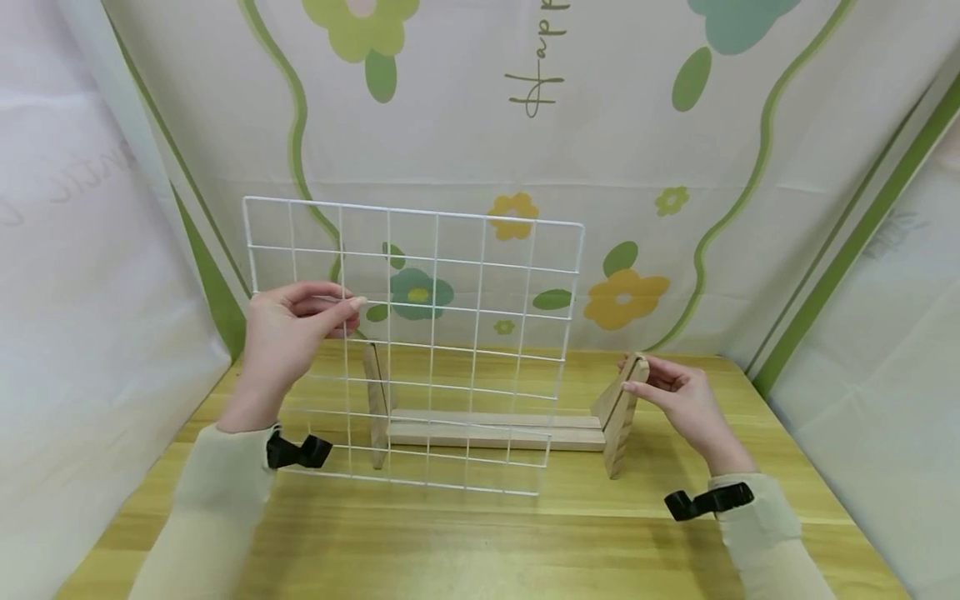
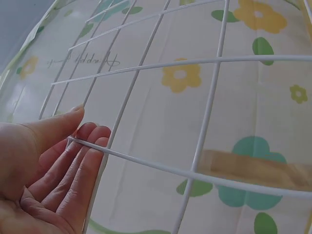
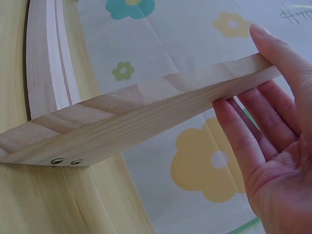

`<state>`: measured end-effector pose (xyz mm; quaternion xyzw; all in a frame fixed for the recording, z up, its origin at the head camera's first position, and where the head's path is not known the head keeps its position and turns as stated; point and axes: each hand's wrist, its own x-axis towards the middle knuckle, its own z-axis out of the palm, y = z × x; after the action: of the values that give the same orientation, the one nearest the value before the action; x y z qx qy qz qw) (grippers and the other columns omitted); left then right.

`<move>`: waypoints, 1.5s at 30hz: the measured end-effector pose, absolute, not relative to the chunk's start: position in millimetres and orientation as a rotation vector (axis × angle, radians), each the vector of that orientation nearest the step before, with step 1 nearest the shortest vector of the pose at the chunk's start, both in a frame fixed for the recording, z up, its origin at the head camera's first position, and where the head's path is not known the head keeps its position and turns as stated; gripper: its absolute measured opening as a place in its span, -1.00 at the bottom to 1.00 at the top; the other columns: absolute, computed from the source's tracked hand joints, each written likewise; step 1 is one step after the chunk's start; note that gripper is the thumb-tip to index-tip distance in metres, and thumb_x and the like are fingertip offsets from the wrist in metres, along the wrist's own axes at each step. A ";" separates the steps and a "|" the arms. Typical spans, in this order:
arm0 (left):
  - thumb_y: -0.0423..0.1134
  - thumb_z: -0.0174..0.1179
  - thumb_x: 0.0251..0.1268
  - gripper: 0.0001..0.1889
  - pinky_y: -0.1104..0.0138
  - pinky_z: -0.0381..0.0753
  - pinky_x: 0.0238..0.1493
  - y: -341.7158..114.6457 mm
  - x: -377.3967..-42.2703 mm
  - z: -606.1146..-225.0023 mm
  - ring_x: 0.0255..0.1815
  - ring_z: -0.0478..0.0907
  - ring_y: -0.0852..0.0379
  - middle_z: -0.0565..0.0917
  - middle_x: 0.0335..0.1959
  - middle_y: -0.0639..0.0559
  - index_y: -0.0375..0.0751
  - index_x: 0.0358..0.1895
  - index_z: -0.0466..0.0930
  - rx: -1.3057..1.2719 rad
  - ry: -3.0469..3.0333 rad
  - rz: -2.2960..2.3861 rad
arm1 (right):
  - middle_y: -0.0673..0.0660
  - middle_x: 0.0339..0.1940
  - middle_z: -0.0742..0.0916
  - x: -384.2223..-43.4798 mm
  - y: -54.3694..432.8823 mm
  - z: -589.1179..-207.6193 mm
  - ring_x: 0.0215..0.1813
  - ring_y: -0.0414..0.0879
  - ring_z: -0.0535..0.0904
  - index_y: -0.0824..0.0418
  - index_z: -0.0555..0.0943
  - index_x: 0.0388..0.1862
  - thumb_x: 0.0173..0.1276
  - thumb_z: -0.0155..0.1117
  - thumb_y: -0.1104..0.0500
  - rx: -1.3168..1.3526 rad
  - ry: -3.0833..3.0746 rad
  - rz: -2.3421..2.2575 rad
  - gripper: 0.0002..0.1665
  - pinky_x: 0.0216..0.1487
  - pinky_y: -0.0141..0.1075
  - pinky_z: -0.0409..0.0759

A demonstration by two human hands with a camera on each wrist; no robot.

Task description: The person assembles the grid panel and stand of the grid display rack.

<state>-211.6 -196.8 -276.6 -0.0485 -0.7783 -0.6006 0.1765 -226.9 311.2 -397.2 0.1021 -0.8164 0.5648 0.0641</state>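
Observation:
My left hand (image 1: 288,329) pinches a wire of a white wire grid panel (image 1: 455,260) near its left side, with thumb and fingers around the wire. The panel hangs upright in front of a wooden stand (image 1: 495,435), which has a grooved base bar between two slanted side pieces. Around the top of the right side piece (image 1: 622,421), my right hand (image 1: 682,400) has its thumb and fingertips. Up close in the right wrist view, that side piece (image 3: 141,105) shows two screws (image 3: 57,161) near its lower end. The left side piece (image 1: 377,408) stands partly behind the wires.
The stand rests on a wood-grain table (image 1: 487,542). A white cloth with flower prints (image 1: 626,298) hangs behind, and pale cloth walls (image 1: 885,300) close in both sides. Black wrist straps (image 1: 708,502) are worn over both sleeves.

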 end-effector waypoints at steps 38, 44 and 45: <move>-0.02 0.57 0.11 -0.58 0.25 0.77 -0.21 -136.3 -265.7 -227.4 -0.27 0.77 -0.07 0.78 -0.29 -0.14 -0.26 -0.13 0.71 -0.154 -2.205 -1.780 | -0.02 0.01 0.78 -229.2 310.1 -401.0 0.01 -0.26 0.69 0.41 0.50 0.37 0.36 0.50 0.11 0.309 -2.457 1.696 -0.29 -0.04 -0.43 0.68; -0.07 0.57 0.12 -0.60 0.22 0.77 -0.19 -127.8 -273.0 -219.9 -0.27 0.77 -0.06 0.78 -0.28 -0.16 -0.28 -0.12 0.71 -0.152 -2.195 -1.821 | -0.03 -0.01 0.77 -230.0 311.0 -402.9 0.00 -0.25 0.69 0.39 0.51 0.37 0.35 0.50 0.10 0.303 -2.463 1.687 -0.29 -0.05 -0.42 0.68; -0.08 0.57 0.12 -0.60 0.23 0.77 -0.19 -126.5 -274.5 -218.6 -0.27 0.77 -0.05 0.78 -0.28 -0.17 -0.28 -0.11 0.70 -0.147 -2.192 -1.835 | -0.04 -0.02 0.77 -230.2 311.3 -403.4 -0.01 -0.25 0.69 0.40 0.51 0.37 0.35 0.50 0.10 0.302 -2.459 1.687 -0.29 -0.06 -0.42 0.68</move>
<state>-274.5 -126.5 -218.6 -0.0508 -0.7584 -0.6348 0.1390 -230.2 311.3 -403.4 0.1003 -0.8183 0.5613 0.0722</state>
